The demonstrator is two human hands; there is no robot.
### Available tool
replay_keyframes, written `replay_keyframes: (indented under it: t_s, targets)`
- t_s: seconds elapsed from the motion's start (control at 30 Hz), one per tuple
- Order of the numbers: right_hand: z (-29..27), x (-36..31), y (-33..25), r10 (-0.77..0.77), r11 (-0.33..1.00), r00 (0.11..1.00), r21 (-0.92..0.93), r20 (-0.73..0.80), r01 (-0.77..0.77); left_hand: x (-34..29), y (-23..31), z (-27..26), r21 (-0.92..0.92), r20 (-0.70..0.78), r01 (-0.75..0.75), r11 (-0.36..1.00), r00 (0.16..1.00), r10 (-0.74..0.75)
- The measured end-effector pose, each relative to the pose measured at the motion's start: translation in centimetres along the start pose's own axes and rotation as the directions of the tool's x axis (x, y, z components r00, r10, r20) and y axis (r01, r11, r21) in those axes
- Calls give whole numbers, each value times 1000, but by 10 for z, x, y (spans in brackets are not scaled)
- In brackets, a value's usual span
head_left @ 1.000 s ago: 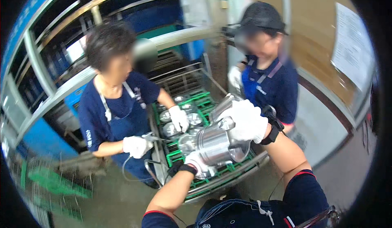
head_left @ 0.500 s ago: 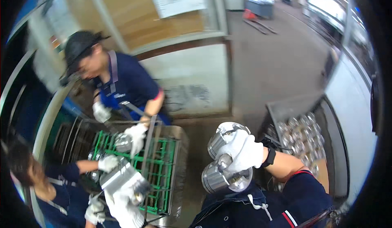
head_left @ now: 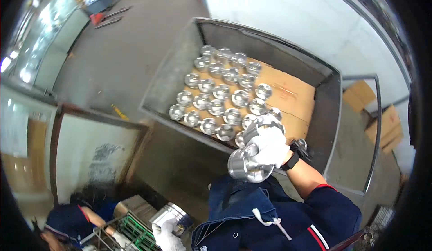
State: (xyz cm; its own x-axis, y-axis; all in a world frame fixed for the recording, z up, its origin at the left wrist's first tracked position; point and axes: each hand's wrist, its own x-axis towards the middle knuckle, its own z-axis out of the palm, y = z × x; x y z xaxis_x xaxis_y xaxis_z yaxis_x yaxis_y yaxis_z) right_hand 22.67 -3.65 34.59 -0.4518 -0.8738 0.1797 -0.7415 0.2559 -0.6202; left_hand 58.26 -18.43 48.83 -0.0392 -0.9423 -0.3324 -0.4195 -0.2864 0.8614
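The bin point(head_left: 325, 116) is being seen at 1 o'clock; its near rim is being overlapped in view by the lower piston point(head_left: 241, 167), so a strike could be caused by too low a pass. At 7 o'clock the rack point(head_left: 140, 234) is being seen near the single piston point(head_left: 173, 214), which could be knocked by a sideways swing. Inside the bin, the cardboard point(head_left: 292, 96) is being shown bare toward 3 o'clock and is being crowded elsewhere by the rows of pistons point(head_left: 217, 107), which could be dented by a drop from above. At 4 o'clock the lower piston and the upper piston point(head_left: 264, 123) are being gripped together by the right hand point(head_left: 268, 147); through that shared grip, one could be dropped or both scraped. The single piston is being held by the left hand point(head_left: 167, 236); how firmly cannot be told.
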Motion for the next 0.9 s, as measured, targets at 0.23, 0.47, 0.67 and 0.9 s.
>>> replay_keyframes:
  t_s: [0.23, 0.47, 0.67, 0.9]
  targets:
    - [-69, -64, 159, 559, 730, 821, -541, 120, -418, 36, 12, 142, -81, 411, 14, 997, 912, 21]
    - [-56, -110, 300, 716, 519, 684, -761, 140, -388, 19, 57, 302, 368, 535, 27, 929, 812, -235]
    - [7, -113, 389, 745, 618, 576, -672, 335, -408, 28, 39, 406, 554, 638, -64, 830, 674, -374]
    - [102, -130, 428, 743, 669, 484, -528, 461, -523, 19, 2, 530, 577, 759, -282, 767, 532, -375]
